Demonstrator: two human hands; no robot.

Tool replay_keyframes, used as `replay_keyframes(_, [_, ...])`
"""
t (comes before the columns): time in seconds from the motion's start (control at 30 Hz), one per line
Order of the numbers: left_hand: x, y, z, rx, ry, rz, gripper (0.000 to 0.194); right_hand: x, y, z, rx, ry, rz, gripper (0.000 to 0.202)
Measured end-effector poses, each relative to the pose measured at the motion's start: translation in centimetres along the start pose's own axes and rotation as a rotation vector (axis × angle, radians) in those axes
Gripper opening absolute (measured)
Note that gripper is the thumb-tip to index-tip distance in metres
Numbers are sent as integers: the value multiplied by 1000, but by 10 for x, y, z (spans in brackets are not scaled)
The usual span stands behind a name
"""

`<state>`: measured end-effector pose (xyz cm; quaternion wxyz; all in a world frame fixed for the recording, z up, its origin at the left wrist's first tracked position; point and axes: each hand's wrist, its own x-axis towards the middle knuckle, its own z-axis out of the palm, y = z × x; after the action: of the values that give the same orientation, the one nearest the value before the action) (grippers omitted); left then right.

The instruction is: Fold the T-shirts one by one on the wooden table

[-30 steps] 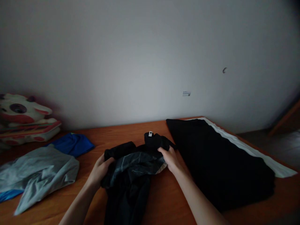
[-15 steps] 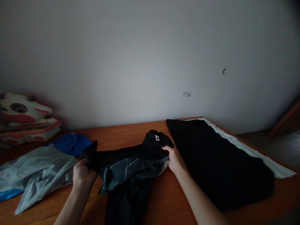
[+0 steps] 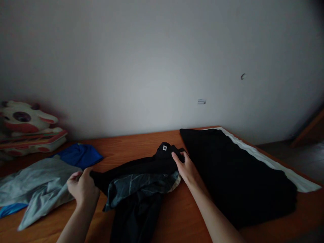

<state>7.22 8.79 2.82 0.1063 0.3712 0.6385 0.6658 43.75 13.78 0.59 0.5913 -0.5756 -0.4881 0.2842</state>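
A black garment (image 3: 141, 167) with a dark grey patterned panel and a small white label at its collar is stretched between my two hands. My left hand (image 3: 84, 187) is closed on its left end, near the grey cloth. At the collar end, my right hand (image 3: 186, 167) pinches the fabric, thumb on top. The lower part of the garment hangs down toward the near edge of the view, over the wooden surface. Whether it is a shirt or a jacket I cannot tell.
To the right, a large black cloth (image 3: 243, 179) lies flat over a white cloth (image 3: 268, 158). Grey clothing (image 3: 45, 182) and a blue piece (image 3: 78, 155) lie at the left. A cow-shaped toy keyboard (image 3: 32, 135) stands behind them on the wooden surface (image 3: 126, 143), against the wall.
My left hand has shifted left and turned, pulling its end of the black garment outward. The collar and label have moved slightly left, and my right hand's grip has risen a little.
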Motion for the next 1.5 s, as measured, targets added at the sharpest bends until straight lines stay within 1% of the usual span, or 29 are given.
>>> replay_keyframes(0.07, [-6, 6, 8, 18, 172, 8, 35, 1, 0, -1, -29, -1, -22, 37])
replay_keyframes(0.1, [-9, 10, 11, 25, 230, 22, 38, 1, 1, -1, -48, 6, -44, 37])
replay_keyframes(0.17, [-18, 18, 16, 114, 254, 119, 38, 3, 5, 0, -124, 42, -121, 38])
replay_keyframes(0.2, [-23, 21, 18, 199, 232, 213, 34, 3, 7, 0, -189, 71, -173, 37])
replay_keyframes(0.23, [-27, 23, 20, 295, 186, 333, 26, 3, 8, 0, -265, 107, -225, 35])
replay_keyframes(0.27, [-32, 24, 22, 393, 113, 465, 17, 2, 9, 0, -338, 145, -275, 31])
replay_keyframes(0.3, [-36, 23, 24, 478, 11, 596, 9, 1, 9, 0, -398, 177, -318, 26])
replay_keyframes(0.33, [-39, 22, 27, 539, -108, 704, 8, -1, 9, 0, -431, 196, -357, 20])
replay_keyframes(0.37, [-42, 19, 31, 575, -231, 777, 13, -2, 8, 0, -435, 193, -394, 18])
replay_keyframes(0.43, [-44, 14, 37, 650, -444, 832, 26, -5, 6, 0, -355, 116, -460, 34])
replay_keyframes(0.5, [-44, 10, 41, 722, -561, 808, 37, -6, 7, 2, -217, -10, -474, 53])
replay_keyframes(0.57, [-41, 10, 40, 806, -597, 744, 43, -6, 10, 4, -116, -107, -426, 62])
replay_keyframes(0.6, [-38, 11, 37, 868, -588, 713, 44, -5, 12, 5, -92, -130, -396, 62])
replay_keyframes(0.67, [-34, 15, 27, 1019, -506, 669, 44, -4, 16, 8, -94, -129, -355, 56])
replay_keyframes(0.77, [-26, 22, 10, 1200, -289, 641, 41, -4, 18, 9, -200, -63, -364, 41])
replay_keyframes(0.8, [-24, 24, 6, 1219, -234, 630, 41, -5, 18, 9, -267, -30, -387, 35])
replay_keyframes(0.83, [-22, 24, 4, 1214, -205, 619, 42, -6, 17, 9, -338, 6, -418, 30])
replay_keyframes(0.87, [-21, 23, 5, 1185, -204, 613, 41, -7, 16, 9, -402, 37, -459, 25])
replay_keyframes(0.9, [-20, 22, 7, 1132, -229, 616, 41, -8, 15, 9, -449, 61, -504, 21])
replay_keyframes(0.97, [-21, 16, 16, 981, -342, 641, 37, -9, 15, 9, -476, 70, -589, 15])
replay_keyframes(1.03, [-24, 10, 26, 878, -490, 638, 33, -8, 15, 9, -433, 36, -656, 9])
replay_keyframes(1.1, [-28, 9, 32, 868, -620, 572, 35, -8, 15, 9, -368, -8, -700, 10])
replay_keyframes(1.17, [-32, 13, 34, 939, -666, 449, 41, -8, 12, 8, -324, -38, -725, 14])
replay_keyframes(1.23, [-33, 18, 32, 1029, -660, 324, 44, -10, 7, 5, -322, -33, -745, 17])
replay_keyframes(1.3, [-31, 20, 30, 1082, -663, 254, 47, -12, 0, 3, -329, -17, -781, 20])
replay_keyframes(1.33, [-31, 18, 30, 1068, -685, 261, 46, -13, -3, 2, -327, -24, -804, 22])
replay_keyframes(1.37, [-30, 13, 31, 1026, -709, 302, 45, -13, -6, 1, -318, -45, -826, 24])
replay_keyframes(1.47, [-27, -6, 34, 824, -720, 509, 51, -16, -10, 0, -263, -179, -860, 28])
replay_keyframes(1.5, [-27, -13, 35, 768, -718, 550, 54, -16, -10, 0, -247, -216, -858, 28])
